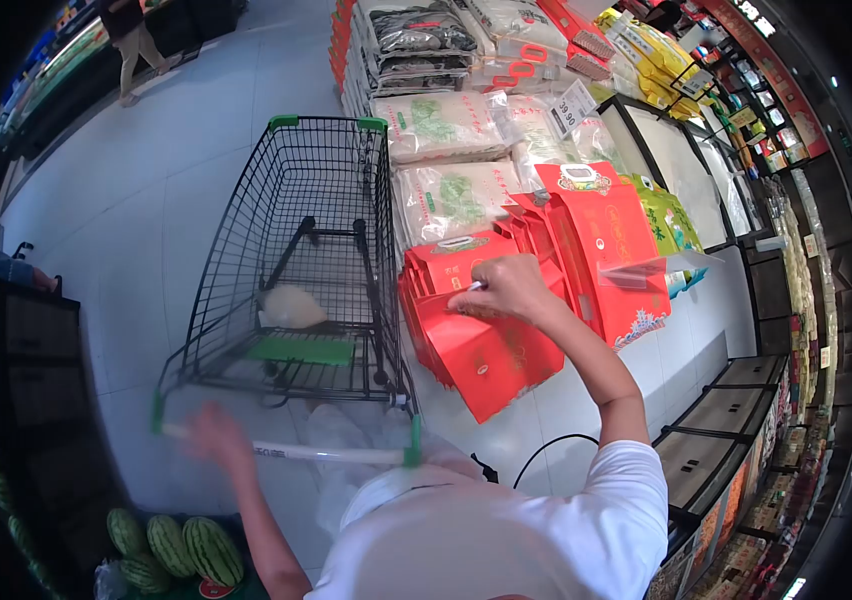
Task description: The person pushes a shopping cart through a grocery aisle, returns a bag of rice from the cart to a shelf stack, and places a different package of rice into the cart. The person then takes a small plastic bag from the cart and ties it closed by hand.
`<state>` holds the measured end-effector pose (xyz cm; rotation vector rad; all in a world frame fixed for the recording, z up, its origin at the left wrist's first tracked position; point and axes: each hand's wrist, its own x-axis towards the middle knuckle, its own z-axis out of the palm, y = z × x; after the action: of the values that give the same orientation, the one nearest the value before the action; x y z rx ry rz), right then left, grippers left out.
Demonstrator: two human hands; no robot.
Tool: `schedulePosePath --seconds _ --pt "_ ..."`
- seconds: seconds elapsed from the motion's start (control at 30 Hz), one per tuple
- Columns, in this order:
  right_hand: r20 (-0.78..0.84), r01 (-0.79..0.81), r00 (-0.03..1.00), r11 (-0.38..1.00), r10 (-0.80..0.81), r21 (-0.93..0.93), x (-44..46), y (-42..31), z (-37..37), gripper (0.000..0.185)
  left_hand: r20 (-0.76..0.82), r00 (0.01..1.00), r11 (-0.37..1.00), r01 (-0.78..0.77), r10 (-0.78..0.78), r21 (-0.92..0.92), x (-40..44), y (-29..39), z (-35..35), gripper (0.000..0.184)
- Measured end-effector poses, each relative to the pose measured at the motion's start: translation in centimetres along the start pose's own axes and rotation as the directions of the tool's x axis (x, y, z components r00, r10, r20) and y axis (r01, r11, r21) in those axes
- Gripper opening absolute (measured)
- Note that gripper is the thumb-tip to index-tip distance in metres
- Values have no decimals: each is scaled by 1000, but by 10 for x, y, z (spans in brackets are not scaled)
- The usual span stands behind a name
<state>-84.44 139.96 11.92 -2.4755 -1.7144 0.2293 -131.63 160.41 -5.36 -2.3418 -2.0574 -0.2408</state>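
My right hand [508, 285] is closed at the top edge of a red carry bag [491, 360], with a bit of white showing at the fingers. The bag hangs tilted against other red bags [601, 240] standing in a row. Smeared by motion, my left hand [218, 437] is at the left part of the cart's white handle bar [331, 453]; whether its fingers grip the bar cannot be made out. In the black wire shopping cart [236, 230] lies a pale rounded bundle [292, 307], near a green panel [303, 350].
Clear-wrapped white sacks [446, 125] are stacked beyond the red bags, with a price sign [571, 108] above. Watermelons [211, 550] lie at lower left. A person [136, 45] walks at the far left. Low shelving [716, 430] stands on the right.
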Motion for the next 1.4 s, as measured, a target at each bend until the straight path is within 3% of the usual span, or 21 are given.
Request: schedulePosePath --seconds 0.1,0.17,0.23,0.33,0.4,0.57,0.63,0.7,0.73,0.83,0.93,1.0,1.07,1.13,1.23,1.33,1.4 --pt "159 -59 985 994 73 -90 -46 -32 -30 59 -47 935 928 -354 351 -118 7 3 -24 19" --pt "233 -95 966 993 109 -72 -92 -43 -36 55 25 904 901 -424 428 -88 11 8 -29 16" --pt "270 -304 930 936 251 177 -130 -74 -44 48 56 867 861 -480 494 -167 13 1 -22 15" --pt "343 -430 856 901 387 56 -174 -111 -28 43 173 847 823 -408 503 -395 18 -1 -26 16" --pt "348 -514 809 858 474 24 -187 -139 -14 44 199 796 786 -460 571 -414 19 0 -32 12" --pt "300 -756 651 628 697 183 -212 -165 -15 41 187 596 606 -648 781 -461 34 15 -26 12" --pt "304 -833 553 504 776 228 -221 -183 -22 40 142 580 560 -649 802 -514 39 21 -24 21" --pt "269 -851 519 465 811 243 -228 -199 -33 39 126 533 508 -670 837 -541 59 31 -41 24" --pt "263 -865 495 442 828 237 -235 -202 -39 38 188 496 503 -642 848 -579 61 37 -43 31" --pt "208 -878 455 398 866 264 -254 -214 -54 37 66 121 127 -614 991 -779 54 65 -46 41" --pt "139 -883 426 377 894 280 -264 -226 -79 38 20 -241 -82 -404 970 -911 32 92 -43 43" --pt "98 -875 420 374 902 306 -265 -231 -97 39 2 -395 -79 -190 919 -979 2 111 -21 46" --pt "63 -870 422 385 904 308 -258 -240 -120 40 134 -597 176 12 791 -984 -46 133 0 50" --pt "16 -849 459 434 888 301 -239 -254 -146 40 361 -720 147 -344 593 -927 -65 175 -32 59" --pt "26 -827 457 415 889 378 -203 -283 -190 36 230 -404 77 -359 885 -930 -67 179 -27 66" --pt "-46 -787 536 519 843 332 -183 -295 -225 40 291 -460 184 -264 839 -947 -45 192 -31 72" --pt "-84 -732 615 607 784 309 -154 -306 -247 42 319 -302 313 -68 898 -947 -50 183 -30 81"
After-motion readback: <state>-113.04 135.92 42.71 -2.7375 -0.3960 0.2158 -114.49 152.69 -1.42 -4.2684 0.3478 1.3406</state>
